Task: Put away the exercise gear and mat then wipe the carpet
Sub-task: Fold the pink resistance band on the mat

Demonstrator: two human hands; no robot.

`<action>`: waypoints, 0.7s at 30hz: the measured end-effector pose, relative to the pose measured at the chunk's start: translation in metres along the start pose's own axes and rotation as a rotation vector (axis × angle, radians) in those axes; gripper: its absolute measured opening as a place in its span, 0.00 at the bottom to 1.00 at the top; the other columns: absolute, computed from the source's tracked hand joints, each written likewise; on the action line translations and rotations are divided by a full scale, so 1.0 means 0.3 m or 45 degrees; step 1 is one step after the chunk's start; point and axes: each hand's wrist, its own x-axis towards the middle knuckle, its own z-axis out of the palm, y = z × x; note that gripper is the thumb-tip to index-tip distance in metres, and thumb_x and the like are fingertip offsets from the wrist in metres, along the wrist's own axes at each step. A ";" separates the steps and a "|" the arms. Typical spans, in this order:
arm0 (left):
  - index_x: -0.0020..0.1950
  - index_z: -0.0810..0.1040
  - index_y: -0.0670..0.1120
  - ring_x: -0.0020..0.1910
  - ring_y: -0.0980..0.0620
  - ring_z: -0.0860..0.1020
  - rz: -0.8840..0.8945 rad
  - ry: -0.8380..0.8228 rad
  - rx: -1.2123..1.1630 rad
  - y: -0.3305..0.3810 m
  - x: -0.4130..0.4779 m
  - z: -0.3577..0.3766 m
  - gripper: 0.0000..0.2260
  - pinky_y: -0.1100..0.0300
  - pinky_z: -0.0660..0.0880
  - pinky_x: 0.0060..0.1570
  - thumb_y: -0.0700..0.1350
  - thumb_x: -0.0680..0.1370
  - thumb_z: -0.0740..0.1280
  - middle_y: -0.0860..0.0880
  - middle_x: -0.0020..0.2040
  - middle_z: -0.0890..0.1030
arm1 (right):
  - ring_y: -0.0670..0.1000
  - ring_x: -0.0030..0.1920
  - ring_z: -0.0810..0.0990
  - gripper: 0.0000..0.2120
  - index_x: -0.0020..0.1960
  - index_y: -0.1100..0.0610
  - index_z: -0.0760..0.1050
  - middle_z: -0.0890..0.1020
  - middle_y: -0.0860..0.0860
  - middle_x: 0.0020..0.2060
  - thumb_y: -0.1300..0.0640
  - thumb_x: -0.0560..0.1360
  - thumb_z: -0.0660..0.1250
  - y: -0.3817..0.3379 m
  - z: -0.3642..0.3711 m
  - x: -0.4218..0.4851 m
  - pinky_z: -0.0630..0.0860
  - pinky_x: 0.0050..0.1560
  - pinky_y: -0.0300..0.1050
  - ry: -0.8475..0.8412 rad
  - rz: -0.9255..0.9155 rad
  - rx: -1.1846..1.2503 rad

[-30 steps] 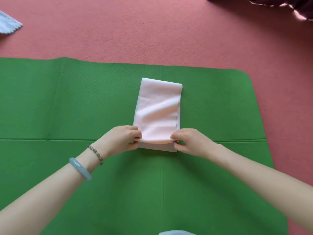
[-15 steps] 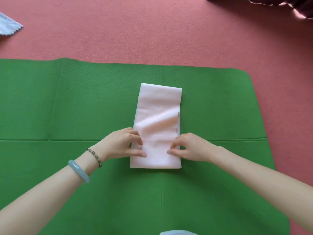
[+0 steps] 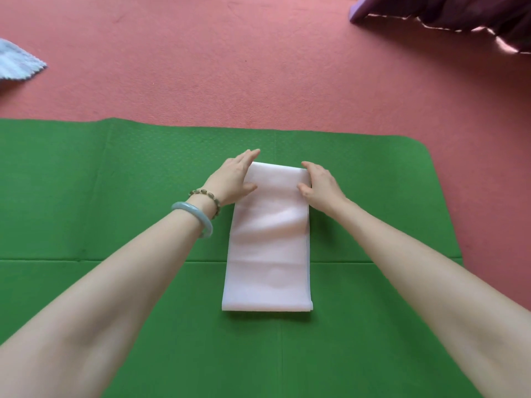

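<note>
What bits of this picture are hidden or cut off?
Head view:
Blue cloth: cut off by the left edge.
Dark fabric: cut off top right.
Far corners of the pink band: covered by the left hand and right hand.
Right hand's grip: fingertips curled under, unclear.

- Band [image 3: 268, 254]: thin, smooth, rubber-like sheet with a soft sheen.
- Mat [image 3: 115, 182]: matt green foam, finely embossed with dots on its far part.
- Carpet [image 3: 230, 67]: matt pink-red, with a short felt-like nap.
- Cloth [image 3: 17, 64]: light blue ribbed fabric with a zigzag-cut edge.
- Bangle [image 3: 198, 216]: glossy and translucent, like stone or glass.
- Bracelet [image 3: 209, 195]: small polished beads.
</note>
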 end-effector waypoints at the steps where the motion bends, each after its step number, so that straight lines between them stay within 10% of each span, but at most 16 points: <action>1: 0.76 0.52 0.50 0.72 0.44 0.60 -0.025 -0.039 0.019 0.001 0.006 0.007 0.34 0.49 0.59 0.70 0.44 0.75 0.66 0.45 0.76 0.57 | 0.57 0.72 0.61 0.27 0.74 0.62 0.58 0.64 0.58 0.72 0.59 0.77 0.60 0.001 0.003 0.008 0.56 0.71 0.48 -0.041 0.028 -0.004; 12: 0.53 0.79 0.39 0.56 0.41 0.70 -0.128 0.232 -0.099 -0.018 0.012 0.021 0.12 0.54 0.67 0.54 0.45 0.75 0.68 0.38 0.52 0.74 | 0.59 0.59 0.68 0.12 0.55 0.61 0.78 0.73 0.60 0.52 0.61 0.75 0.60 -0.016 -0.022 0.034 0.65 0.56 0.46 0.093 0.049 -0.057; 21: 0.46 0.82 0.42 0.45 0.46 0.77 0.130 0.579 -0.207 0.023 -0.042 -0.123 0.07 0.54 0.72 0.47 0.44 0.72 0.71 0.45 0.44 0.82 | 0.46 0.43 0.80 0.08 0.47 0.58 0.83 0.85 0.53 0.43 0.63 0.72 0.67 -0.066 -0.142 -0.024 0.68 0.41 0.34 0.386 -0.089 0.261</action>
